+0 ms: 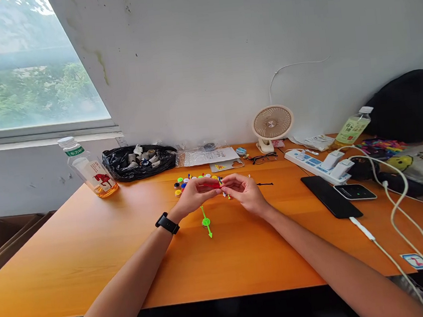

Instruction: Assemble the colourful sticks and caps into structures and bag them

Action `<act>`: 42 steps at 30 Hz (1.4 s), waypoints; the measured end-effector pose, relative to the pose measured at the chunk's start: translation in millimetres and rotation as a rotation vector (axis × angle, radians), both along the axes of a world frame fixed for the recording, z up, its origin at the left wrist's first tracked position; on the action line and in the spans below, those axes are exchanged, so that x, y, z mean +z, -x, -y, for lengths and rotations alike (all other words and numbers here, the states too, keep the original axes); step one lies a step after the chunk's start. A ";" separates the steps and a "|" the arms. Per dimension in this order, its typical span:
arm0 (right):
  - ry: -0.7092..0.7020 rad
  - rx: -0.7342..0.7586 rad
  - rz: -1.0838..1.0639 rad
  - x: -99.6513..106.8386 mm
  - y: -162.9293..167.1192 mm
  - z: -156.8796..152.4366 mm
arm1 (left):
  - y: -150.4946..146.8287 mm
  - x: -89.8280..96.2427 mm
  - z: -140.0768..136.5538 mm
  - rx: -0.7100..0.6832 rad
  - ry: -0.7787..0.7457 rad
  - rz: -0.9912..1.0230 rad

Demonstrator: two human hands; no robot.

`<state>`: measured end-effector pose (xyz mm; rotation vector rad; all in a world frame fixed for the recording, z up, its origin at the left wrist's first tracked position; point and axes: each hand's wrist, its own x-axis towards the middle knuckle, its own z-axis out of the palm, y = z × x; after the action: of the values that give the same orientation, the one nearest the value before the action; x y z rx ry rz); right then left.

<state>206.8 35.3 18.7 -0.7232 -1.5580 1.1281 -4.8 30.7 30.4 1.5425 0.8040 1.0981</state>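
My left hand (196, 194), with a black watch on the wrist, is closed, thumb and fingers around a small red piece (211, 184). Close against it, my right hand (246, 193) is also closed, its fingertips pinching at the same spot. Tiny blue and yellow bits show between the fingertips, too small to name. In front of my hands lies a bright green arrow (206, 222) on a small round base. Several small coloured round pieces (178, 186) sit behind my left hand, partly hidden by it. A thin black arrow-like piece (265, 184) lies right of my right hand.
A drink bottle (94, 173) stands left, near a black plastic bag (117, 166). At the back are a small fan (273, 123) and glasses (262, 158). On the right lie a power strip (314, 166), a black phone (331, 197) and white cables (398, 209).
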 end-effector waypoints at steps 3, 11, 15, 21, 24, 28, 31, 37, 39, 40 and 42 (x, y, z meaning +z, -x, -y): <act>-0.030 0.014 0.039 -0.3 -0.2 0.6 | -0.1 -1.1 -0.4 0.018 -0.043 -0.023; -0.309 -0.127 0.396 6.9 -4.6 6.5 | -1.5 2.3 6.1 0.086 -0.199 -0.116; -0.401 -0.094 0.487 10.8 -6.9 9.3 | -2.2 -2.4 6.9 0.109 -0.273 -0.180; -0.418 -0.048 0.479 14.8 -10.4 8.3 | -3.0 0.2 8.4 0.115 -0.285 -0.184; -0.383 -0.013 0.415 17.1 -11.5 7.5 | 2.0 10.3 9.8 0.008 -0.184 -0.126; -0.319 0.031 0.352 18.3 -13.0 5.5 | 12.1 21.9 10.4 -0.145 0.011 -0.060; -0.301 0.010 0.339 18.7 -14.0 4.7 | 15.8 23.6 9.6 -0.180 0.075 -0.009; -0.249 -0.039 0.298 24.1 -15.0 10.0 | 15.6 19.7 6.8 -0.119 0.075 0.033; -0.177 0.005 0.270 25.1 -16.0 11.8 | 15.6 20.1 6.7 -0.108 0.072 0.042; -0.145 0.047 0.281 25.0 -16.9 12.1 | 15.7 20.6 6.8 -0.101 0.073 0.048; -0.085 0.159 0.360 24.3 -19.0 11.5 | 16.1 21.6 7.0 -0.084 0.068 0.058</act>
<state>225.8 23.8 43.0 -0.7864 -1.9848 1.0795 -20.9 23.6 52.0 1.4683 0.7231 1.0391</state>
